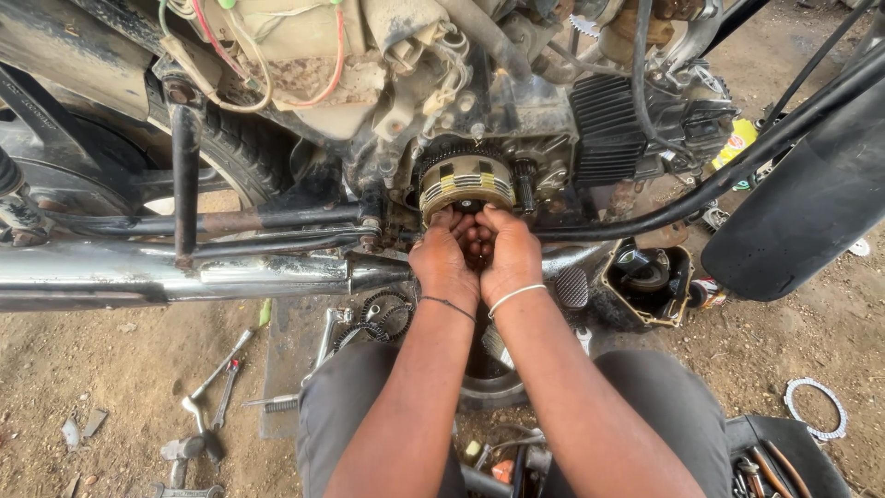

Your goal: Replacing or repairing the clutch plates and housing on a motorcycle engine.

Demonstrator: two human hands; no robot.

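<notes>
- clutch pack (466,182): round, stacked plates with yellowish and dark bands, toothed gear behind
- seated in open engine side, axis facing out, lower edge under fingertips

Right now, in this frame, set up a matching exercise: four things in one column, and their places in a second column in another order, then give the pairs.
Things:
1. clutch pack
2. gasket ring
3. wrenches
4. chrome exhaust pipe

Places:
A. on the dirt at the lower left
B. running level across the left, under the frame tubes
C. on the engine, at the fingertips of the left hand and right hand
D. flat on the ground at the far right

Pairs: 1-C, 2-D, 3-A, 4-B
</notes>
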